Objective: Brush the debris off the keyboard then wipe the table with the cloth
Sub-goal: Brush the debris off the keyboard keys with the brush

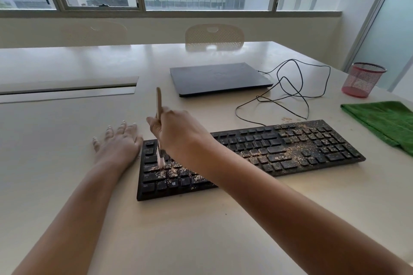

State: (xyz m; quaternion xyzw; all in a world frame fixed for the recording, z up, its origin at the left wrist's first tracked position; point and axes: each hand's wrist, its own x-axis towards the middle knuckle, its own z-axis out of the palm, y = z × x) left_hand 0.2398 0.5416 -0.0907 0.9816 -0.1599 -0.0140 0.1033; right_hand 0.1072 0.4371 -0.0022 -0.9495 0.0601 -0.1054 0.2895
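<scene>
Both arms reach forward, one hand flat, one gripping.
The left hand lies palm down with fingers spread and straight; the right hand crosses leftward, wrist bent, fingers curled round a thin upright handle.

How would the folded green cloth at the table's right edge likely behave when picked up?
The folded green cloth would probably go floppy and unfold, since it lies in soft, loose layers. Its fuzzy texture suggests it is light and easy to grip, not slippery. It lies flat on the pale table, so rolling or tipping seems unlikely.
</scene>
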